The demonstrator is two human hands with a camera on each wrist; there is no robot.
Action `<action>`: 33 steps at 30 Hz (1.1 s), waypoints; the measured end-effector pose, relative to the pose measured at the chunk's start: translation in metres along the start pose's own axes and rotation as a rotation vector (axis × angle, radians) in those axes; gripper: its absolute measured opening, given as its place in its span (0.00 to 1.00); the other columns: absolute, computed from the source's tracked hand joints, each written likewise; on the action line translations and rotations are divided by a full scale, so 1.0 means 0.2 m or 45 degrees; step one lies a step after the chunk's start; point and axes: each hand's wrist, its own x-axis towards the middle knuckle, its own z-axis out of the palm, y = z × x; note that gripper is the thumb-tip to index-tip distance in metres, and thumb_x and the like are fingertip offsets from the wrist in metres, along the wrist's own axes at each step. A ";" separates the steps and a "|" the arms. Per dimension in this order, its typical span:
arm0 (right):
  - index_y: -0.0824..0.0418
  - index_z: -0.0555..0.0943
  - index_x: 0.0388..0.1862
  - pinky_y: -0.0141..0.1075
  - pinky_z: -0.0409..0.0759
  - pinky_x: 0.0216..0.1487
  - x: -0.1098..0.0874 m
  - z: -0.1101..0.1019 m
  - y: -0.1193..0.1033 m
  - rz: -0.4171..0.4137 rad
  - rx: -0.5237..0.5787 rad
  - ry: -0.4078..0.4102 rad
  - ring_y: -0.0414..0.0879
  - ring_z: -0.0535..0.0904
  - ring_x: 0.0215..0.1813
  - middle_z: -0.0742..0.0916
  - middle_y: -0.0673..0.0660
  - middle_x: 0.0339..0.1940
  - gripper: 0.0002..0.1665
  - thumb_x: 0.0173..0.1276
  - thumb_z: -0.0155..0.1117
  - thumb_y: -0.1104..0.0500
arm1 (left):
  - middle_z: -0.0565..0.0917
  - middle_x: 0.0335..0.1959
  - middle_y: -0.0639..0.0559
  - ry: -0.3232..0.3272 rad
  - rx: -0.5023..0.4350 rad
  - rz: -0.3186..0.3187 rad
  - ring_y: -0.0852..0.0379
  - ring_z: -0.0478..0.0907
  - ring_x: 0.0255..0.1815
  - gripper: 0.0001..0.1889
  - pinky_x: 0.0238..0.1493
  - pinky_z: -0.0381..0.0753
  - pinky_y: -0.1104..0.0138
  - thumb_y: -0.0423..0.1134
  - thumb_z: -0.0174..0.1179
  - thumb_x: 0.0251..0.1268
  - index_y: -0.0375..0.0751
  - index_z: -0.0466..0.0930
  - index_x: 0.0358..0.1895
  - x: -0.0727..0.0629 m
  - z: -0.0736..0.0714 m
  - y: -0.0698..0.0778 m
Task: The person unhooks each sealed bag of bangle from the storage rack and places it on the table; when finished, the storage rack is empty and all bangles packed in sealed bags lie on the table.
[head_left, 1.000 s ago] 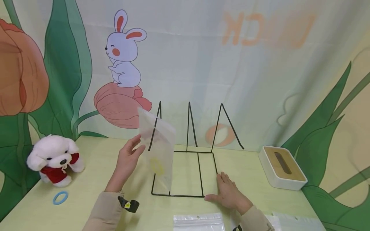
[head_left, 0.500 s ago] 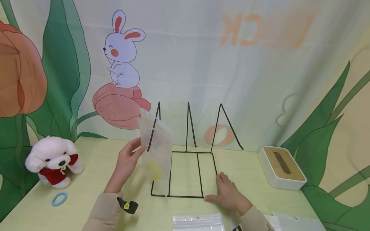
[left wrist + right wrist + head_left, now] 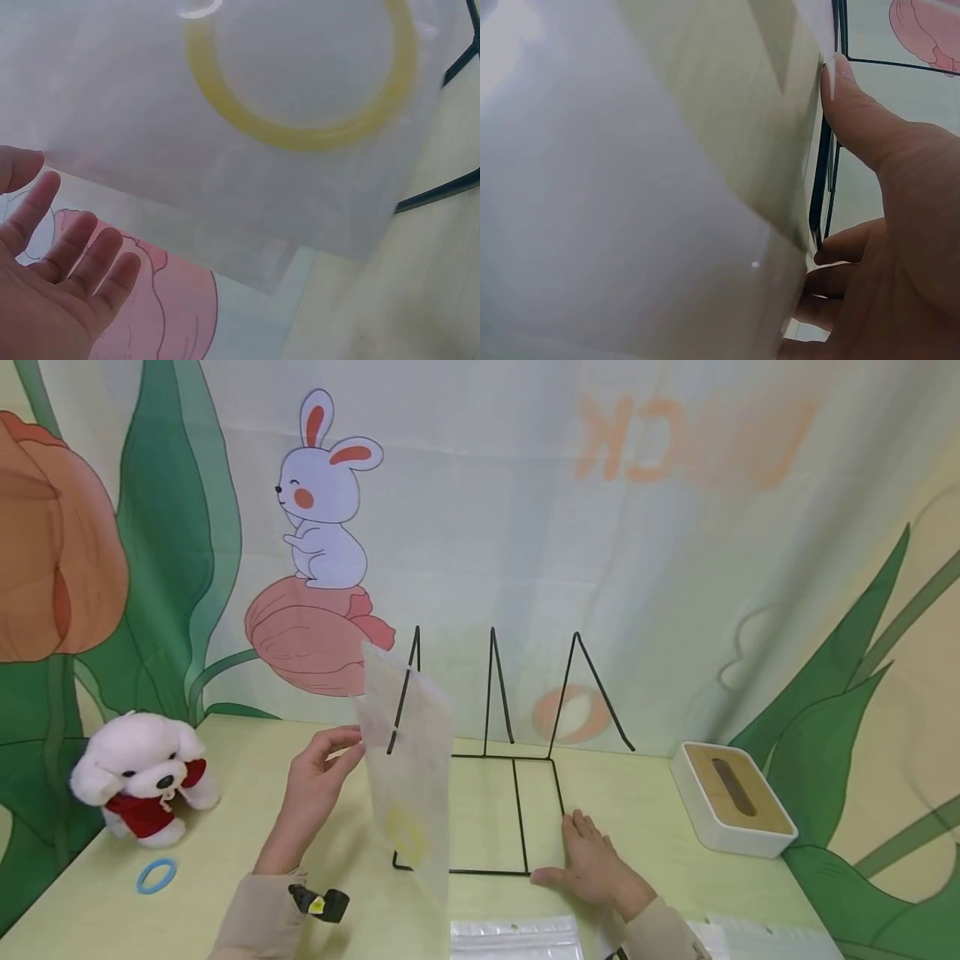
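Note:
My left hand [image 3: 318, 789] pinches the left edge of a frosted zip bag [image 3: 420, 777] between thumb and index finger; the other fingers [image 3: 101, 262] are spread apart. A yellow ring [image 3: 315, 139] shows inside. Behind this bag the edge of a second clear layer [image 3: 247, 277] shows. The bag hangs on the left prong [image 3: 405, 693] of a black wire display rack [image 3: 522, 827], its hole near the prong's lower end. With fingers outstretched, my right hand [image 3: 596, 864] rests at the rack's front right corner, thumb against the front bar, fingers along the side bar.
More zip bags [image 3: 517, 939] lie at the front edge, partly under the right sleeve. A white plush dog [image 3: 142, 777] and a blue ring [image 3: 157, 877] are at left. A tissue box [image 3: 735, 797] with a wooden lid stands at right. A printed curtain [image 3: 480, 527] hangs behind.
The front bag has slid along the left prong toward its tip, and its lower end now hangs past the rack's front bar. My left hand has moved left with it. The right hand stays put.

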 end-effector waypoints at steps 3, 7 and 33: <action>0.79 0.51 0.73 0.67 0.46 0.69 0.00 0.00 0.00 0.003 -0.006 0.001 0.69 0.45 0.76 0.52 0.77 0.75 0.67 0.58 0.64 0.30 | 0.76 0.57 0.48 -0.018 0.003 0.030 0.56 0.71 0.59 0.17 0.57 0.73 0.68 0.45 0.58 0.71 0.37 0.77 0.55 -0.02 -0.02 0.02; 0.79 0.51 0.73 0.67 0.47 0.69 0.00 0.00 0.00 0.004 -0.012 0.009 0.69 0.45 0.76 0.53 0.76 0.75 0.67 0.59 0.64 0.30 | 0.77 0.55 0.47 -0.074 -0.031 0.030 0.54 0.73 0.57 0.21 0.52 0.74 0.75 0.46 0.59 0.70 0.38 0.74 0.60 -0.03 -0.02 0.04; 0.80 0.51 0.73 0.68 0.46 0.68 -0.01 -0.01 -0.02 -0.004 0.003 0.004 0.70 0.45 0.76 0.53 0.78 0.74 0.65 0.59 0.65 0.32 | 0.85 0.41 0.49 -0.266 -0.231 -0.076 0.54 0.81 0.44 0.16 0.48 0.80 0.62 0.46 0.61 0.68 0.35 0.79 0.46 -0.07 -0.06 0.01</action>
